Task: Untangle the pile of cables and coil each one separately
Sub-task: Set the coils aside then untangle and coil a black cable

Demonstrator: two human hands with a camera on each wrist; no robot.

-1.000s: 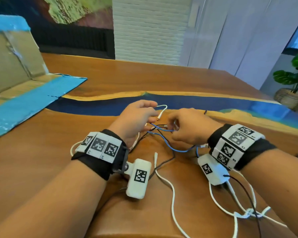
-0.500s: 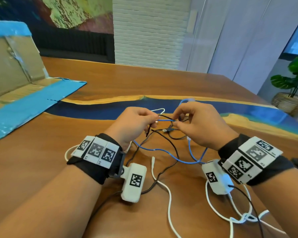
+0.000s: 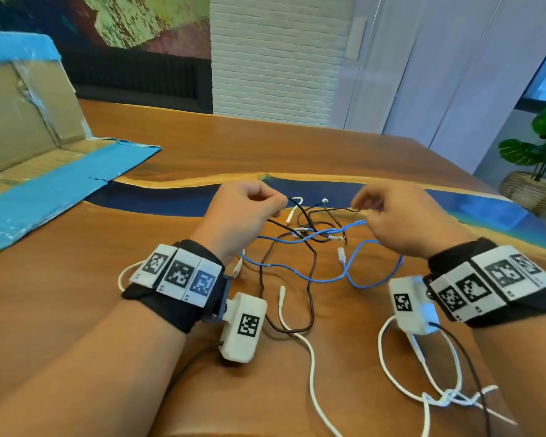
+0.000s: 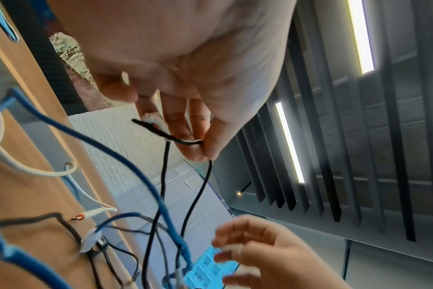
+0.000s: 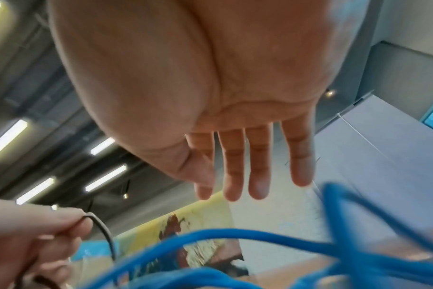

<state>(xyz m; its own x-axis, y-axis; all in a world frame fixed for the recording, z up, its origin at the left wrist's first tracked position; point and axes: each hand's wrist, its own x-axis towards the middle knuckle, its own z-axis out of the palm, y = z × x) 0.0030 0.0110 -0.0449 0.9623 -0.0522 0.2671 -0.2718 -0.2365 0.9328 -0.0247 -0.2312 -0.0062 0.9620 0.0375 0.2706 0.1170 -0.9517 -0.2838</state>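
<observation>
A tangle of cables is shown lying on a wooden table (image 3: 297, 146), near its front edge and between the two hands. A black cable (image 3: 311, 272) is lifted at its far end and pinched between the thumb and fingertips of the left hand (image 3: 243, 212); in the left wrist view two black strands are seen hanging from that pinch, together with a short white piece held against the fingers (image 4: 176, 125). A blue cable (image 3: 300, 269) is looped through the middle of the tangle and is raised toward the right hand (image 3: 401, 222). In the right wrist view the fingers (image 5: 257, 166) of that hand are seen stretched out straight and close together, with nothing held between them; whether the blue cable is touched by them cannot be told from any view. A white cable (image 3: 312, 367) is laid from the tangle toward the near edge of the table, its plug end beside the black loop.

Marker bands are worn on both wrists, each with a small white camera unit attached. A flattened cardboard box (image 3: 29, 127) edged with blue tape is placed at the far left of the table. A potted plant (image 3: 539, 162) is seen beyond the table's right side.
</observation>
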